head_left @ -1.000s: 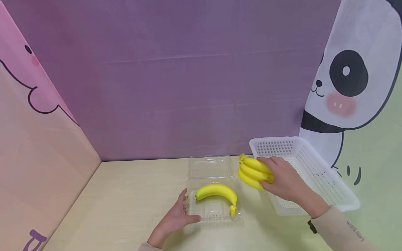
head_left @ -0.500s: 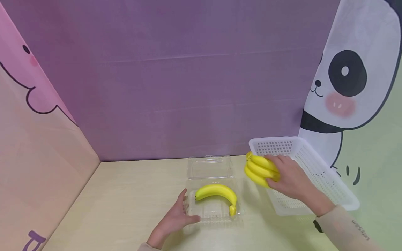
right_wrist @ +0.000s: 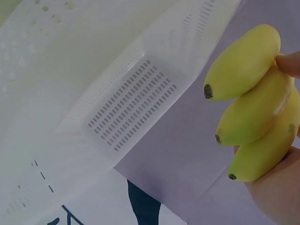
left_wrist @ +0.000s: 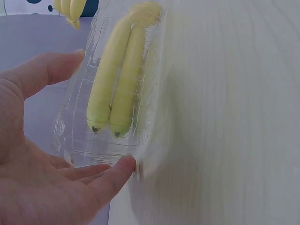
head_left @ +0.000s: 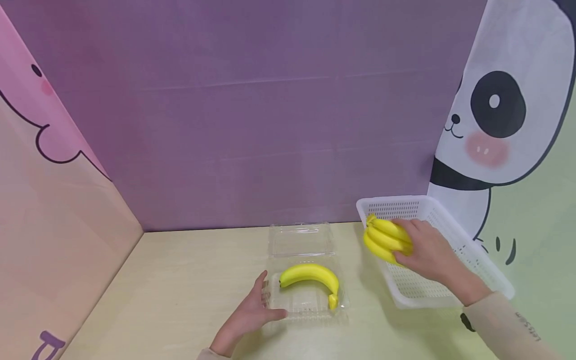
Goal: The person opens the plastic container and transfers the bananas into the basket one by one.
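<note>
Head | right fingers [head_left: 408, 227] clamp banana bunch [head_left: 385, 242], stem [head_left: 371, 219] leftward, axis apparently diagonal | left fingers [head_left: 259, 283] apart

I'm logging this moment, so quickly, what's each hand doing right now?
Left hand: open, touching the clear container.
Right hand: closed, holding the banana bunch.

Purple backdrop [head_left: 252, 120] beside a panda print [head_left: 504, 115] (pink-cheeked).
</note>
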### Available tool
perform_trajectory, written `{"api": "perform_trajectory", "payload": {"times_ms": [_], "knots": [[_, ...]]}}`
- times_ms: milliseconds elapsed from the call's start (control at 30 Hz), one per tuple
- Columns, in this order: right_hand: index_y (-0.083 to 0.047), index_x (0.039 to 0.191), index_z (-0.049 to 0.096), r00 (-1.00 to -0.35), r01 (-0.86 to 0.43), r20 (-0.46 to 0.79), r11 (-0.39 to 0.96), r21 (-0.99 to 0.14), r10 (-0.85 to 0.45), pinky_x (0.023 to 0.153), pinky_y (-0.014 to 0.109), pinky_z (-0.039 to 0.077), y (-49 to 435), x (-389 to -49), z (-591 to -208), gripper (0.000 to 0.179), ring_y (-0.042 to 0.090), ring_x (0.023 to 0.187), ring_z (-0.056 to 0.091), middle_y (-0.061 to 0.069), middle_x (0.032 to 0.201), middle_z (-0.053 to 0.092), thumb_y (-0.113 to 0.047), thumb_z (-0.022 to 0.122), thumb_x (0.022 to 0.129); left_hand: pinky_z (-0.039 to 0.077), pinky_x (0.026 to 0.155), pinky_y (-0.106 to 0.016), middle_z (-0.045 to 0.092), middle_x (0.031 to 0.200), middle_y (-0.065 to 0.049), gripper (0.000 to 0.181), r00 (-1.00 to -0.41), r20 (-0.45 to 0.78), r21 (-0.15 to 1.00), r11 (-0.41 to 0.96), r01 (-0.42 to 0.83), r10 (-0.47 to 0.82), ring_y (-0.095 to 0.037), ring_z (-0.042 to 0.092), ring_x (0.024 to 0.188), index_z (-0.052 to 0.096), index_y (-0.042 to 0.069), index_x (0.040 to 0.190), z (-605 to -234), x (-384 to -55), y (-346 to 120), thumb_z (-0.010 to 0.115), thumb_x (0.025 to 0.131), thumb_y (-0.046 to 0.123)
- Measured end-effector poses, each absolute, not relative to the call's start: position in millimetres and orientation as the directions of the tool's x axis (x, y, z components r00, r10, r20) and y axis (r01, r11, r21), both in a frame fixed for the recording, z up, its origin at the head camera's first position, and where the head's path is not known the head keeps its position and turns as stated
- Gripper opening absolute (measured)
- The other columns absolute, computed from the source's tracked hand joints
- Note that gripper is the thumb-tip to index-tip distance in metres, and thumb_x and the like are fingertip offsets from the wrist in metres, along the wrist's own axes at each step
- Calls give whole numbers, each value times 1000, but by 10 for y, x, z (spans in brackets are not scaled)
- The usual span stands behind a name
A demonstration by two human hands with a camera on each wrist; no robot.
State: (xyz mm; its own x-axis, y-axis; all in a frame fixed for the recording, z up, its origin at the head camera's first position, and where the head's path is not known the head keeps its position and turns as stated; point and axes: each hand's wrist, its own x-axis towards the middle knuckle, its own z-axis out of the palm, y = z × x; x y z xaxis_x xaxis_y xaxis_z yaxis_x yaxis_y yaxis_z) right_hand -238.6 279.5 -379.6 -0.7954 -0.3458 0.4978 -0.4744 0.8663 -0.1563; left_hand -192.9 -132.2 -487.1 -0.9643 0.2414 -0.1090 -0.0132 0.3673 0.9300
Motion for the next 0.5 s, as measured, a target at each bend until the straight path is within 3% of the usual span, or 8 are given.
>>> {"api": "perform_trajectory", "payload": {"times_ms": [500], "knots": [[-2,130,56,-833,-417,463,894,-166,-302,65,38,39,3029,-2481,-3841,61,25,79,49,12,97,61,-17,80,76,36,108,-64,21,160,-34,118,-963,-116,926,378,-16,243,-55,35,139,5,1,161,-4894,-1947,-1325,88,79,19]]}}
